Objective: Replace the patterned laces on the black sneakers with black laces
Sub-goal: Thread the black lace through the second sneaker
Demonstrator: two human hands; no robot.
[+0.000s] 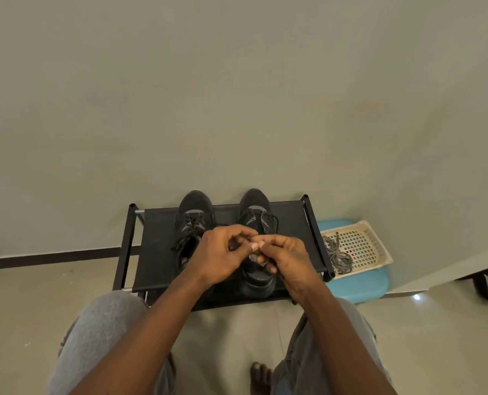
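Although both hands meet over the near half of the shoe rack (157,252), they sit directly above the right sneaker (258,223), whose long axis runs from the rack's near edge toward the wall. The left hand (220,252) and right hand (287,255) press fingertips together, apparently pinching a black lace end, though it is barely visible. The left sneaker (193,220) looks laced black. The patterned laces (336,253) lie in the basket (376,249) beyond the rack's right edge, nearer the right hand.

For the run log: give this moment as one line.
hands: left hand and right hand pinch black lace over right sneaker | left sneaker: black-laced | patterned laces: in basket
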